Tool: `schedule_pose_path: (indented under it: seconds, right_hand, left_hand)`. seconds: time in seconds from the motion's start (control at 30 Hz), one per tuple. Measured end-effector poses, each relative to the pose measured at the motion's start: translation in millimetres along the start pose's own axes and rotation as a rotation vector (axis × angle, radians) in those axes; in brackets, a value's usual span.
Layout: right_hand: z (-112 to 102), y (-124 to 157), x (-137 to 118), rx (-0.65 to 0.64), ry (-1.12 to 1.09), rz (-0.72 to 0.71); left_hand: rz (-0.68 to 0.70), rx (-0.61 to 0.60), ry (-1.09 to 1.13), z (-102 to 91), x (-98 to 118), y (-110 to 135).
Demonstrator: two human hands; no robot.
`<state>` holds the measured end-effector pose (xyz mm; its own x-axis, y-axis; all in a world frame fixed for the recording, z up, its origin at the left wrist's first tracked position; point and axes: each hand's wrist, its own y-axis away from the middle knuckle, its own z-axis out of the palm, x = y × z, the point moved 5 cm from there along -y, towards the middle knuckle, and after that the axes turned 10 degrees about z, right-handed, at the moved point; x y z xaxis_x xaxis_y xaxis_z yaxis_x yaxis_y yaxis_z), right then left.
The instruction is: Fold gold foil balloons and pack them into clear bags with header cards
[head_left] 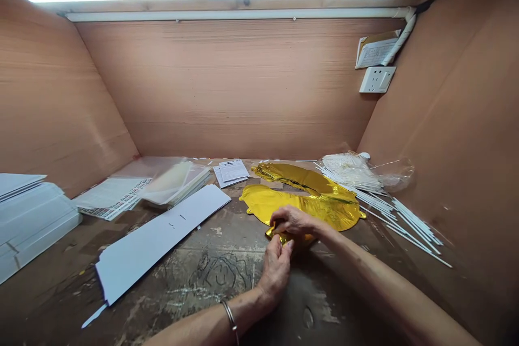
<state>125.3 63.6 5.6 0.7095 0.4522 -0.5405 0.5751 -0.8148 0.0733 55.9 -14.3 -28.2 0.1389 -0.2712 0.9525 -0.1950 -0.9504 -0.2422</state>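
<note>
A small folded piece of gold foil balloon (283, 236) lies on the worn wooden table in front of me. My left hand (276, 269) pinches its near edge with fingers pressed together, a bracelet on that wrist. My right hand (295, 220) curls over the top of the same folded piece and presses it down. Just behind my hands lies a pile of flat gold foil balloons (308, 197).
A long white card sheet (162, 238) lies to the left, with clear bags (174, 181), sticker sheets (111, 197) and small papers (231, 171) behind it. White straws (397, 213) and a plastic bag sit at right. White boxes (28, 216) stand far left. Brown walls enclose the bench.
</note>
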Motion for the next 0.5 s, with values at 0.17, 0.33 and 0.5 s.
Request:
schedule_pose_path:
  seconds: [0.17,0.33,0.5]
  right_hand:
    - [24,-7,12,0.092,-0.042,-0.110]
    - [27,-2,17,0.208,-0.012,-0.132]
    - [28,-10,20,0.282,-0.105,-0.068]
  left_hand:
    - [-0.011,-0.059,-0.134,2.2,-1,5]
    - [0.349,-0.172,-0.513,-20.7,34,12]
    - [0.622,-0.614,-0.786,-23.6,25,16]
